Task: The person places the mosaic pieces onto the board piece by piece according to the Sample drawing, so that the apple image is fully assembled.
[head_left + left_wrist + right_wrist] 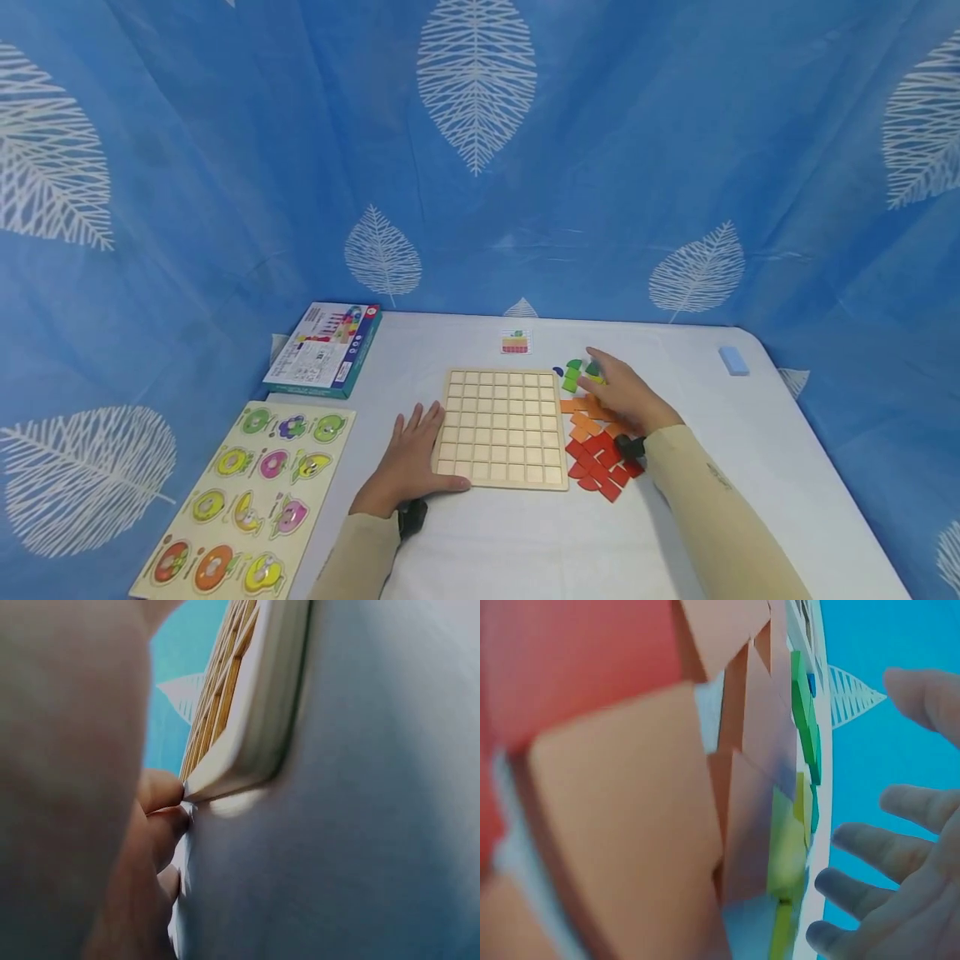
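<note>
A square wooden grid board (502,429) lies on the white table with its shallow square cells bare. My left hand (411,460) rests along its left side, fingers stretched out and the thumb at the near left corner. In the left wrist view, fingertips (163,790) meet the corner of the board (247,742). My right hand (628,392) hovers over the coloured pieces right of the board, fingers spread and holding nothing. Red pieces (600,467) lie nearest, then orange pieces (587,423), with green pieces (572,375) farther back. Yellow pieces (786,851) show in the right wrist view.
A small picture card (516,342) lies behind the board. At the left are a puzzle board with fruit and vegetable pictures (251,492) and a flat box (322,350). A light blue block (733,361) sits at the far right. Blue leaf-patterned cloth (570,167) hangs behind the table.
</note>
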Demonstrator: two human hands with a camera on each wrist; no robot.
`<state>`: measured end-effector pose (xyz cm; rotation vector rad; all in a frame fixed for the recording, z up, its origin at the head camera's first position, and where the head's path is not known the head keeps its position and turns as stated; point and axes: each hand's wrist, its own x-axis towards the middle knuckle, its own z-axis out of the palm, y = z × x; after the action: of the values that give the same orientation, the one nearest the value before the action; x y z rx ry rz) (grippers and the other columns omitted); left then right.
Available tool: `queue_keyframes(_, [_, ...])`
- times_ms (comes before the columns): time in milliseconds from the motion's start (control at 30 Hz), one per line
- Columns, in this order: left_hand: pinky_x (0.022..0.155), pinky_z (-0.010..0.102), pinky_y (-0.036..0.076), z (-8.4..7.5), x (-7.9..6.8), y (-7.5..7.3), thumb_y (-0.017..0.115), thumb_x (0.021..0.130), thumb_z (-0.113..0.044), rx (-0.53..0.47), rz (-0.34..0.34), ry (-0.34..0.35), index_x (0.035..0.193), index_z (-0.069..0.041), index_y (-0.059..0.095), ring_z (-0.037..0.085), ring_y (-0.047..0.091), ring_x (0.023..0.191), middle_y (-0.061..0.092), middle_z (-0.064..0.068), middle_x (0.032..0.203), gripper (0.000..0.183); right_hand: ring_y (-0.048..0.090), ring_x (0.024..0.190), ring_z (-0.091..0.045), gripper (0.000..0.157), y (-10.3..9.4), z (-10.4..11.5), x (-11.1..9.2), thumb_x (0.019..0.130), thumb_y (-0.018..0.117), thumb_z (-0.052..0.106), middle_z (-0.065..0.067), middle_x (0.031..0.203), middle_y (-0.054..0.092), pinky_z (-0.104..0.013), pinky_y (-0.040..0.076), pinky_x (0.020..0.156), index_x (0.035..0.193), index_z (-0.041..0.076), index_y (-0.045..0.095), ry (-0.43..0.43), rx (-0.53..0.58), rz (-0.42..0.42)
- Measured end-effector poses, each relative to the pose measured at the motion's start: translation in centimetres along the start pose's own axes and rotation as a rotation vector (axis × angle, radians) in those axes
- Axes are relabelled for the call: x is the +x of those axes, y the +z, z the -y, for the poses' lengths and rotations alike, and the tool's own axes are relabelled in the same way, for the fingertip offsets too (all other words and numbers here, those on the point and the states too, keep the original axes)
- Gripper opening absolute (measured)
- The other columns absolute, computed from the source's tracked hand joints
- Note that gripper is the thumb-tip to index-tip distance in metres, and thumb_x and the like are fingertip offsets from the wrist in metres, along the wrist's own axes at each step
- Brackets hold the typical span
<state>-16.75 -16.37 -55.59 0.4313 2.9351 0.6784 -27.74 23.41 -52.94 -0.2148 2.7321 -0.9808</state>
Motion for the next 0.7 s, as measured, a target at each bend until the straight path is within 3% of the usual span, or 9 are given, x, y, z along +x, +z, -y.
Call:
queue_keyframes(267, [0.125,0.059,0.004,-0.2,-0.1,0.2,0.083,0.065,-0.079,-0.014,-0.001,-0.008,0.164,-0.002,0.034,0.039,0.012,0.158,0.029,0.014,0.170,0.134,0.037,0.146,-0.047,0.066,0.4,0.2,1.3,0.107,0.063,0.029,-0.027,0.158,0.043,-0.065,0.032,0.116,0.161,0.001,0.037,-0.010,-0.026,-0.046])
queue_keyframes(433, [0.125,0.058,0.003,-0.1,-0.1,0.3,0.082,0.065,-0.080,-0.013,-0.008,-0.010,0.164,-0.003,0.034,0.037,0.012,0.158,0.029,0.012,0.170,0.134,0.049,0.137,-0.045,0.053,0.3,0.7,2.2,0.106,0.065,0.020,-0.027,0.145,0.056,-0.061,0.040,0.113,0.152,-0.003,0.051,-0.012,-0.021,-0.106])
queue_keyframes(700, [0.126,0.057,0.004,0.4,0.1,0.7,0.081,0.063,-0.083,0.002,-0.026,-0.012,0.164,-0.005,0.035,0.036,0.014,0.158,0.030,0.011,0.170,0.136,0.055,0.129,-0.044,0.035,0.5,0.4,3.9,0.103,0.069,0.015,-0.025,0.133,0.062,-0.060,0.044,0.109,0.133,-0.003,0.068,-0.017,-0.032,-0.143])
